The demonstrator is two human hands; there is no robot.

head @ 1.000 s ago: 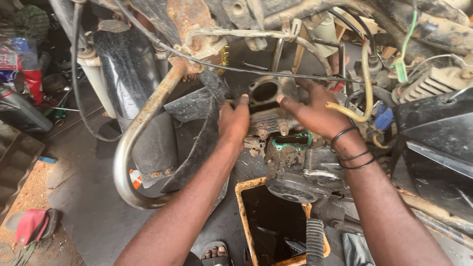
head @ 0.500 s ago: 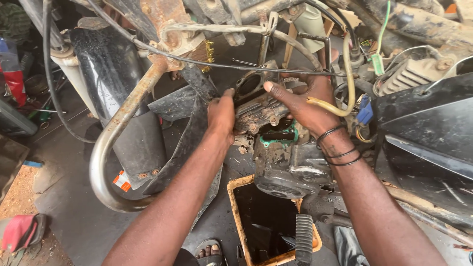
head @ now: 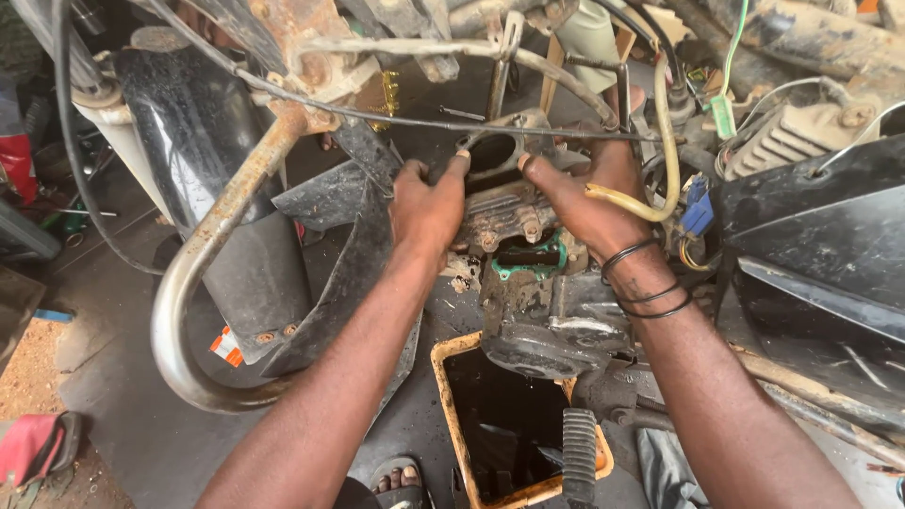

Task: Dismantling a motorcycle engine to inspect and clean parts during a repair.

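Hands — left hand [head: 426, 209], right hand [head: 583, 203] — flank cylinder block [head: 500, 203], cables crowding above.

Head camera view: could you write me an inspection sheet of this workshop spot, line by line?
Surface: dark, grimy concrete floor, sandy at the left edge.
Job's things: engine cylinder block with a round bore, held above the engine case; a green gasket shows between them.
Clutter: yellow-rimmed pan of dark oil under the engine; red rag at lower left.
Grippers: left hand and right hand grip the block from either side; the right wrist wears black bands.
Cables: thin black cable crosses above the hands; yellowish hose; green wire.
Surroundings: rusty bent exhaust pipe, black side panel, a sandalled foot.
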